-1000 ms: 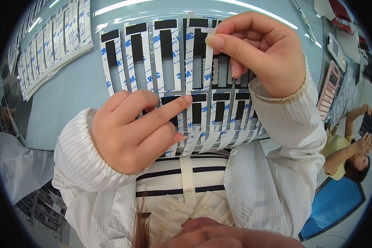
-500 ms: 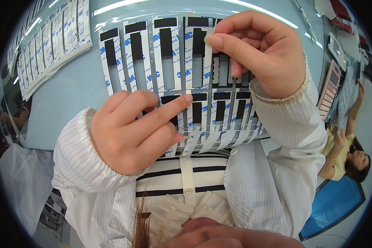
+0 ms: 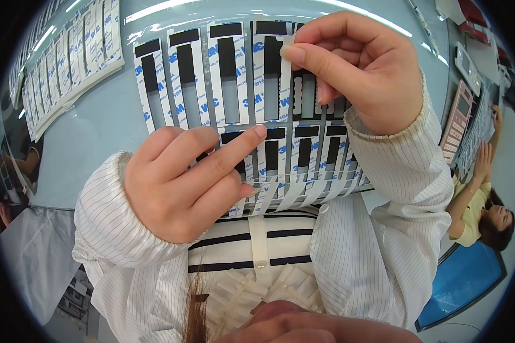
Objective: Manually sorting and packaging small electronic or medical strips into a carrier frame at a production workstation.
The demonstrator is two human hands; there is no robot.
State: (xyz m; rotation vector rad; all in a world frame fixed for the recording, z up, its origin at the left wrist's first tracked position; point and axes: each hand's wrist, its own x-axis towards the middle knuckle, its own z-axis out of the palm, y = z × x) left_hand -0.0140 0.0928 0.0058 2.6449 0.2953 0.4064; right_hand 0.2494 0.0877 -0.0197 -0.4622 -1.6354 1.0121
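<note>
Now | right hand [image 3: 360, 74] pinches white strip [image 3: 286, 43] | left hand [image 3: 183, 177] presses sheet [image 3: 234, 86]

Pale blue worktable [image 3: 97, 131] under glaring overhead light — a blue bin [image 3: 463, 280] by the floor.

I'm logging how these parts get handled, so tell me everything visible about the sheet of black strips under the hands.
The sheet of strips lies flat on the pale blue table, its near edge overhanging toward the person. It looks like white backing paper with blue print, carrying two rows of narrow black strips with grey lower parts. The left hand presses an extended finger on the lower row. The right hand pinches a thin white strip upright over the upper row.
</note>
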